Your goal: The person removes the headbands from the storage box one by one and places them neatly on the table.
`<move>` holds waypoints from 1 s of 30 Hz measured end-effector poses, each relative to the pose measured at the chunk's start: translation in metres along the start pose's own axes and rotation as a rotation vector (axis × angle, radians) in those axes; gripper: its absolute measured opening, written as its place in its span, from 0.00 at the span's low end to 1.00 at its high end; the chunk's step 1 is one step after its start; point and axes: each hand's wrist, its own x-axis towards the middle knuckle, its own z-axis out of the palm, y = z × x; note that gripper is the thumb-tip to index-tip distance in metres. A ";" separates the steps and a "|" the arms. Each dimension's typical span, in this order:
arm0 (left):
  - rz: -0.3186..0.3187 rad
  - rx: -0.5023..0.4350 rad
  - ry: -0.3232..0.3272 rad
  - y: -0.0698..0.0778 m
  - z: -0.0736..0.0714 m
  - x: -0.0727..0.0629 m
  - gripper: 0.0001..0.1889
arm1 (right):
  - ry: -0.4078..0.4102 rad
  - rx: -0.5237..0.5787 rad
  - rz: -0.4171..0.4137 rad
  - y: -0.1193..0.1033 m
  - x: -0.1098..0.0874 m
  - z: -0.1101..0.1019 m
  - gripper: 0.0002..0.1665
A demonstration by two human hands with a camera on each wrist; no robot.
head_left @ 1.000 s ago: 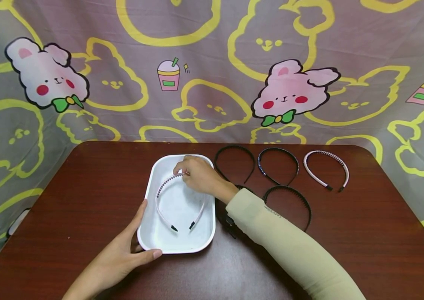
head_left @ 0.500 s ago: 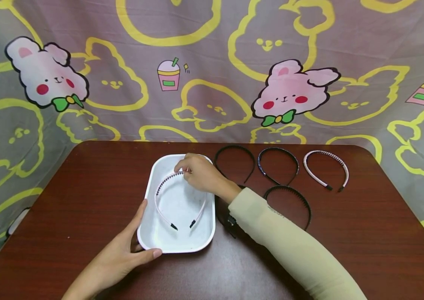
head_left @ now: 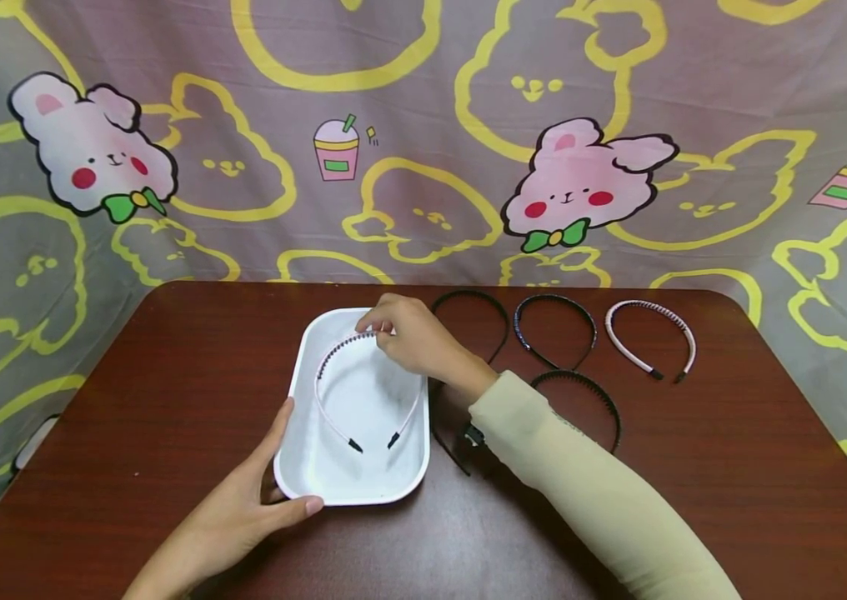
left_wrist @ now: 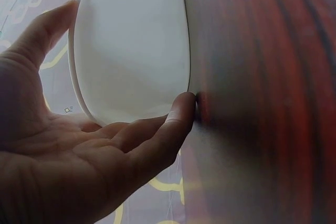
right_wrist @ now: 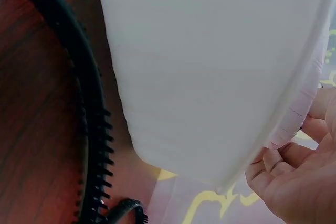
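Note:
A white tray (head_left: 363,487) rests on the table. My left hand (head_left: 236,508) grips its near left corner, thumb on the near rim and fingers along the left side. Over the tray, my right hand (head_left: 419,337) pinches a pink headband (head_left: 339,344) by the top of its curve. The headband has a row of dark teeth inside and black tips that point toward me. In the right wrist view, the pink headband (right_wrist: 294,119) shows above the tray's rim between thumb and fingers. The left wrist view has my left hand (left_wrist: 94,156) around the tray's end (left_wrist: 131,45).
Right of the tray lie a thin black headband (head_left: 508,321), a blue patterned one (head_left: 519,325), a pale pink one (head_left: 649,306) and a black toothed one (head_left: 607,396). My right forearm partly covers another black headband (head_left: 452,454). A patterned curtain (head_left: 423,125) hangs behind the table.
My right hand has moved slightly back and to the right, and the pink headband has shifted with it. The left hand and the tray have stayed in place.

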 end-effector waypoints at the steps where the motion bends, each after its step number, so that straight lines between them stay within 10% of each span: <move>1: -0.001 0.001 0.000 0.000 0.000 0.000 0.63 | 0.003 0.001 -0.003 0.000 0.000 -0.001 0.20; 30: -0.016 -0.008 -0.011 0.001 -0.001 0.000 0.64 | 0.096 0.005 -0.011 0.010 -0.025 -0.034 0.19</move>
